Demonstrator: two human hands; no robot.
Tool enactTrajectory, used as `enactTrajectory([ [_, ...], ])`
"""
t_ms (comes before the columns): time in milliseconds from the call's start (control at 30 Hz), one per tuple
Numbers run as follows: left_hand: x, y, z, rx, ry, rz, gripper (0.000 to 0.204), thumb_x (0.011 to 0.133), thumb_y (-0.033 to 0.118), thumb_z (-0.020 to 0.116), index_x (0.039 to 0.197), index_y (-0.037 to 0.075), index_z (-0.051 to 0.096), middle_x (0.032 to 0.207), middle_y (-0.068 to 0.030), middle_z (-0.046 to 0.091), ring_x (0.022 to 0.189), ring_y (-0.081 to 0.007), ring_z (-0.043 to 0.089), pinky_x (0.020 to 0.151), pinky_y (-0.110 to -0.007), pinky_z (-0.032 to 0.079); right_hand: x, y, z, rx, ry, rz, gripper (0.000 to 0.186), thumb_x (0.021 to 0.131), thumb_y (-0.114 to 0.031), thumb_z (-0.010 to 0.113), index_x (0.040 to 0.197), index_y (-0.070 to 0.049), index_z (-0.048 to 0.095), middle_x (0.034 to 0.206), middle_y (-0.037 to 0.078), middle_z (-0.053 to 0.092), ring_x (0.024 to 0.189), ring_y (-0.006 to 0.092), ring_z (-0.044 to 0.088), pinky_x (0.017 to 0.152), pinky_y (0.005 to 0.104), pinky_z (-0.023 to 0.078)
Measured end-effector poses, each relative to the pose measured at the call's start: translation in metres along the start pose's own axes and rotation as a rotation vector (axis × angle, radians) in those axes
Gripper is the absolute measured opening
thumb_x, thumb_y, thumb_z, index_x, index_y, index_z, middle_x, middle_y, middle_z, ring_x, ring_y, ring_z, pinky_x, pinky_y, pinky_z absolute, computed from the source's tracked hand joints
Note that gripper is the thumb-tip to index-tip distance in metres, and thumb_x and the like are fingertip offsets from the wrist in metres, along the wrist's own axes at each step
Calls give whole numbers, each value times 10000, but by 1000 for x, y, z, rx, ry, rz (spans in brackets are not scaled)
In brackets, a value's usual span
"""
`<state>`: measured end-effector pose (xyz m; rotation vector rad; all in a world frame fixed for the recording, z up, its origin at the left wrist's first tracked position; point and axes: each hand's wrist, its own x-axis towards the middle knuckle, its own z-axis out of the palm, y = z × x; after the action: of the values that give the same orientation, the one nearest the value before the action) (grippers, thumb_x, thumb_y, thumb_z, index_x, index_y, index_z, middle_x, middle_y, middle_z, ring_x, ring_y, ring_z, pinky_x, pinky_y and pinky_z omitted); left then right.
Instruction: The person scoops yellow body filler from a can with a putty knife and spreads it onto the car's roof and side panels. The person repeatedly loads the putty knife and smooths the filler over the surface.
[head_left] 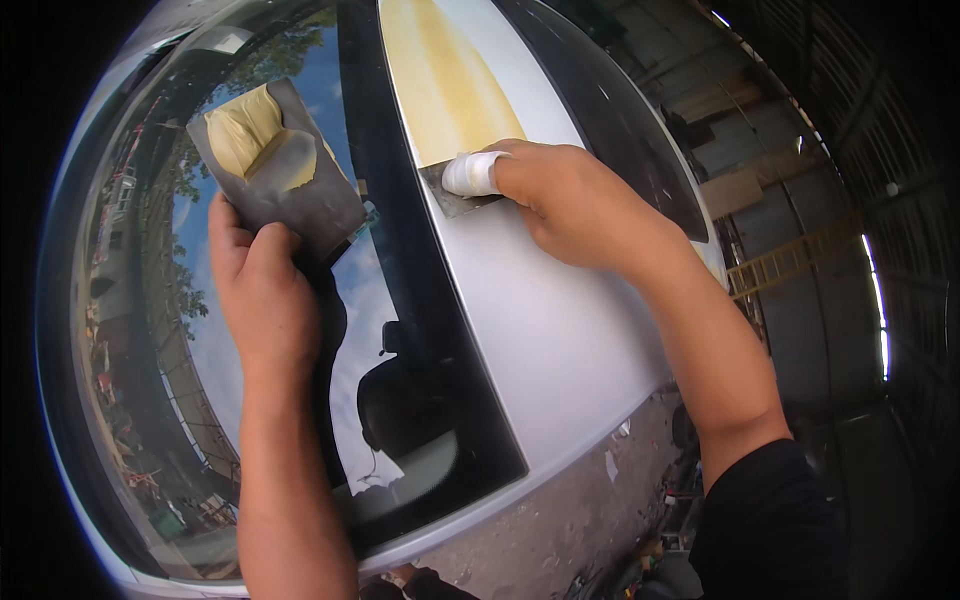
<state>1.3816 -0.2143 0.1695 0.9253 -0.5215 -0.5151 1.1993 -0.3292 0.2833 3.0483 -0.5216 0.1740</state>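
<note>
My left hand (262, 295) grips the lower edge of a dark flat mixing board (325, 215), held tilted over the car's glass. A thick mound of yellow body filler (243, 130) sits on the board's upper part, with a thinner smear beside it. My right hand (590, 205) holds a thin dark spreader (438, 190) against the white body panel (560, 330). White wrapping covers one of its digits, which lies along the spreader. A long yellow streaked coat of filler (450, 80) runs up the panel from the spreader's far edge. The other fingertips are hidden.
Large reflective car glass (200, 340) borders the panel on the left, and a dark side window (610, 90) lies to its right. Beyond stand a yellow ladder (790, 262) and a shed wall. Several small items litter the concrete floor (560, 520) below the panel.
</note>
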Motion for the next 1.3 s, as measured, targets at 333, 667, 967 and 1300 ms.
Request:
enactTrajectory([
  [333,4,-5,-12,14,-54,-3,528,772,-12,399,1292,-17,487,1129,-102,576,965,-146,548,874,-263,448,-37,-27,8,-44,-25,-31,404,749,125,582,1105,-48,664,1178,101,657,1139,338,590,954,398,489],
  [667,1,0,-12,99,-50,21,498,798,-24,386,1286,-31,482,1133,-108,592,995,-154,554,903,-270,432,-74,-57,9,-57,-84,-23,320,716,81,621,1011,-23,689,1302,68,597,1236,353,494,1016,436,430],
  [967,3,-1,-15,90,-46,2,499,793,-23,390,1283,-39,481,1138,-113,585,1005,-163,541,927,-267,416,-102,-82,13,0,-109,-4,171,730,7,651,892,-13,702,1312,101,586,1242,386,473,1024,481,402],
  [1300,4,-2,-16,118,-72,39,511,786,-30,389,1290,-39,472,1146,-114,580,1017,-169,540,929,-270,418,-136,-101,9,38,-167,-17,145,718,-72,668,861,-61,689,1389,115,516,1282,404,444,1056,565,345],
])
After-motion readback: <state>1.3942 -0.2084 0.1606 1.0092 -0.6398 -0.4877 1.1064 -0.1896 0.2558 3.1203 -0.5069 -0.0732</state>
